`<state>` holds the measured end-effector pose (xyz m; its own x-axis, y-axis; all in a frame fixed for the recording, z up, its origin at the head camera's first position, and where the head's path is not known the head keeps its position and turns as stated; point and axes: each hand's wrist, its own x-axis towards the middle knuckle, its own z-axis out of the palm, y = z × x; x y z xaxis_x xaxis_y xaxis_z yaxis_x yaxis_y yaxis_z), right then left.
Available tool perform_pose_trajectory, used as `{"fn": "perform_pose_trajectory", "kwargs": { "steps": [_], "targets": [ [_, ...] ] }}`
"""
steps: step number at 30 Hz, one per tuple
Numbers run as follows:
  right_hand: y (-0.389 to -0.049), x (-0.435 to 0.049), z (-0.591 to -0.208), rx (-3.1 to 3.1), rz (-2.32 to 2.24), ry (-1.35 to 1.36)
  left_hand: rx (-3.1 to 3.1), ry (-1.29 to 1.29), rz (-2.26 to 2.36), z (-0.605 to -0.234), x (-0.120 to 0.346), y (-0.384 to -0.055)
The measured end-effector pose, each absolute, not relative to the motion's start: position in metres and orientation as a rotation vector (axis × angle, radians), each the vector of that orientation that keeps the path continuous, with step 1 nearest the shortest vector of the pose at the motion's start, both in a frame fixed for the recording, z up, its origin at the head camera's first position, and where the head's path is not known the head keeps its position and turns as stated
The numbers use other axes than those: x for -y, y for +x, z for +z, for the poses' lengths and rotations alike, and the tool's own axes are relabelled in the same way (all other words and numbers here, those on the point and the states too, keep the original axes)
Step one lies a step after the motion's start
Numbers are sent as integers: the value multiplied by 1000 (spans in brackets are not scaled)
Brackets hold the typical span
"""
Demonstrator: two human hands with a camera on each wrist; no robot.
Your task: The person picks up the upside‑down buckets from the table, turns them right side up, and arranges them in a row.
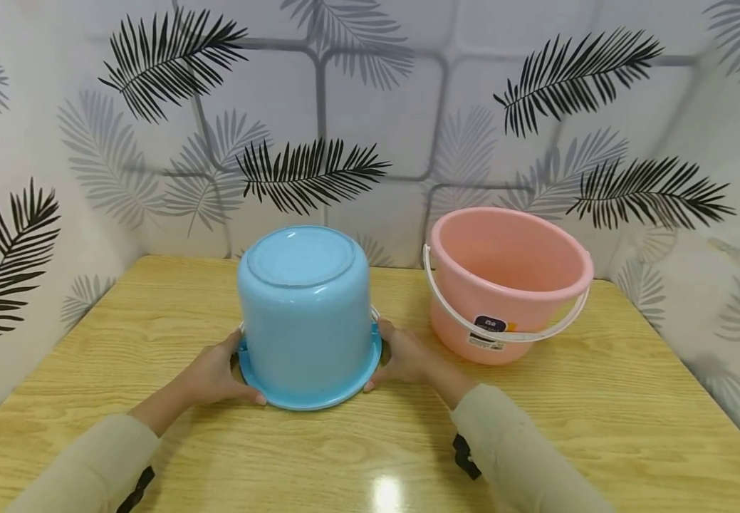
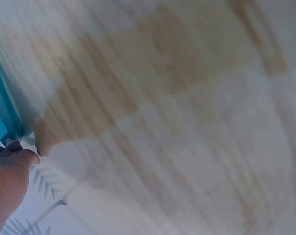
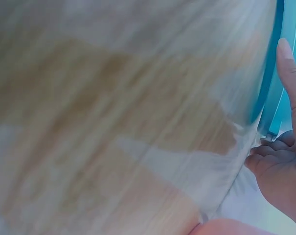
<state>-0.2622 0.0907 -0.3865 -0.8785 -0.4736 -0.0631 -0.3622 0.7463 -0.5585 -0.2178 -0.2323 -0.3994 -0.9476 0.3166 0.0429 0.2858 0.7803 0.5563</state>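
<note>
A light blue bucket (image 1: 305, 320) is upside down over the wooden table, its base facing up and its rim at the bottom. My left hand (image 1: 221, 372) grips the rim on the left side, the thumb along the near edge. On the opposite side my right hand (image 1: 402, 353) holds the rim, fingers at the back and thumb toward the front. The right wrist view shows the thumb (image 3: 290, 73) lying along the blue rim and the fingers curled by its far part. In the left wrist view only part of the left hand (image 2: 11, 174) shows beside the rim.
To the right stands a pink bucket (image 1: 504, 313), upright, with its white handle (image 1: 446, 303) hanging over the front. The wood-grain table (image 1: 318, 456) meets a leaf-patterned wall covering (image 1: 376, 114) at the back and sides.
</note>
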Motion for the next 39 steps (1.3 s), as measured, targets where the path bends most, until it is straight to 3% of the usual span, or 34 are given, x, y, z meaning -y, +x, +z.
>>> {"fn": "perform_pose_trajectory", "kwargs": {
  "steps": [10, 21, 29, 39],
  "targets": [
    [-256, -95, -379, -2705, -960, -708, -2950, 567, 920, -394, 240, -212],
    [-259, -103, -369, -2726, -1042, -809, -2939, 432, 1042, -380, 243, -209],
    [-260, -103, -360, -2632, -1359, -930, -2914, 355, 1220, -373, 239, -204],
    [-253, -93, -356, -2695, -1559, -825, -2825, 181, 1562, -368, 224, -198]
  ]
}}
